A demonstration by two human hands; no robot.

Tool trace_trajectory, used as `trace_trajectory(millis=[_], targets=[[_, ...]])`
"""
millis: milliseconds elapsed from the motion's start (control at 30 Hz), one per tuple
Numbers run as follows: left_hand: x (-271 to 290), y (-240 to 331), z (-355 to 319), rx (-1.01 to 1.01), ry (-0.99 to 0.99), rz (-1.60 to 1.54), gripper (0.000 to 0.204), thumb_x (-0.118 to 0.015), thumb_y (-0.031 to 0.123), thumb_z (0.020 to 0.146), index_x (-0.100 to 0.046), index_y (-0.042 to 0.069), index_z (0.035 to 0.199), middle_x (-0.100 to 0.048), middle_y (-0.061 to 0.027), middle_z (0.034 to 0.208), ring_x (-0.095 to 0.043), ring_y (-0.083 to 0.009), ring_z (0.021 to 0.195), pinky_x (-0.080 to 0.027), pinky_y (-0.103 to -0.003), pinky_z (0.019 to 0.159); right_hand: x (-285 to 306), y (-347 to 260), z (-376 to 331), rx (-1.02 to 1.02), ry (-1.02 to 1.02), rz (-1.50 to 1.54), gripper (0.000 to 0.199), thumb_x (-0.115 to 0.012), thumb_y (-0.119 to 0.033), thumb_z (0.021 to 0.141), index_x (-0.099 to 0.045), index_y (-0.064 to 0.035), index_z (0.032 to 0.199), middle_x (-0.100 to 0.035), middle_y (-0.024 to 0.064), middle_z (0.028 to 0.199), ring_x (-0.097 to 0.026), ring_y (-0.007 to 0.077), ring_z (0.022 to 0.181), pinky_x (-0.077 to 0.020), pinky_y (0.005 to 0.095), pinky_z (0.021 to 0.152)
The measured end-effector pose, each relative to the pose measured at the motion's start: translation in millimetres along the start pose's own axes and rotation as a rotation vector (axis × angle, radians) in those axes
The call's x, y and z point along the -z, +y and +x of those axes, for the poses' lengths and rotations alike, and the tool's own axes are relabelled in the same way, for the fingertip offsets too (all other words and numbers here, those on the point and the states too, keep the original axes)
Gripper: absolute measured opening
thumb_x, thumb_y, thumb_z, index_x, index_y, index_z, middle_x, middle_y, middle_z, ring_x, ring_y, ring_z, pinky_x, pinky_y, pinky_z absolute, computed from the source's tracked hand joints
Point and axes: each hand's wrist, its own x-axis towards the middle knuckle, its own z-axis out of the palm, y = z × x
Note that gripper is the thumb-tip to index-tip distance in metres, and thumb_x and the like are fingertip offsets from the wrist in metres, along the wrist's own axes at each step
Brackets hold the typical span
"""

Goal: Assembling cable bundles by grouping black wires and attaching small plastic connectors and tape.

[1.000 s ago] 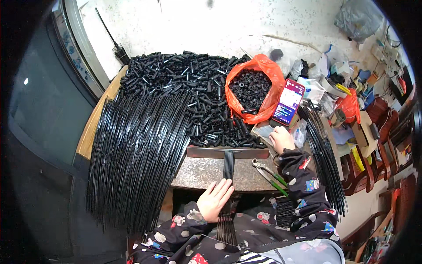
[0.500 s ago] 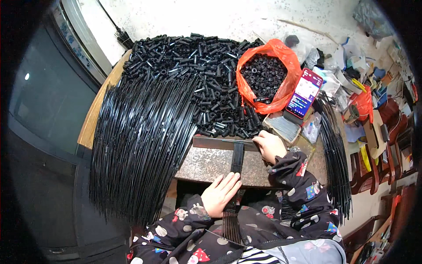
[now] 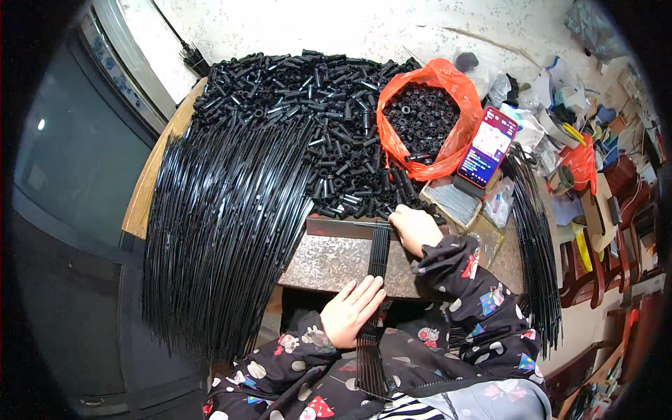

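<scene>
Left hand flat on thin black rods at tabletop near edge; right hand pinching their far ends (best kept level, aligned).

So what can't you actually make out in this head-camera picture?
- Fingertips of the right hand: curled out of view, so what they pinch is hidden.
- Lower end of the flat row of black rods: covered by the left hand and lost against the dark patterned sleeves.
- Bottom of the orange bag: buried under small black pieces.
- Clutter at the right rim: bent and too small.
</scene>
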Motion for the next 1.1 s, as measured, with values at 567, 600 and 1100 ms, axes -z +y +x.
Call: trace_trajectory(millis=[567,600,1100], targets=[[-2,-4,4,-0.011,-0.01,0.011,0.074,-0.056,0.034,0.052,-0.029,-0.003,0.109,-0.025,-0.0192,0.117,-0.024,-0.03,0.109,-0.022,-0.038,0.086,5,13,1,0.09,-0.054,0.07,0.014,-0.047,-0.007,0.064,-0.048,-0.0035,0.077,-0.046,0.0107,0.074,-0.048,0.0255,0.065,-0.0398,0.0296,0.056],[0,-3,7,-0.006,-0.005,-0.055,0.073,-0.056,0.035,0.053,-0.029,-0.004,0.109,-0.025,-0.0196,0.116,-0.024,-0.03,0.108,-0.022,-0.038,0.086,5,14,2,0.087,-0.052,0.065,0.014,-0.047,-0.007,0.064,-0.048,-0.0035,0.077,-0.046,0.0107,0.074,-0.048,0.0255,0.065,-0.0398,0.0296,0.056],[2,-19,15,-0.128,0.099,-0.017,0.07,-0.055,0.045,0.054,-0.037,-0.001,0.104,-0.027,-0.0248,0.111,-0.026,-0.038,0.105,-0.026,-0.044,0.082,66,-109,-91,-0.01,-0.057,1.197,0.024,-0.036,-0.013,0.079,-0.049,0.0043,0.09,-0.054,0.0109,0.077,-0.051,0.0154,0.07,-0.04,0.0227,0.062]])
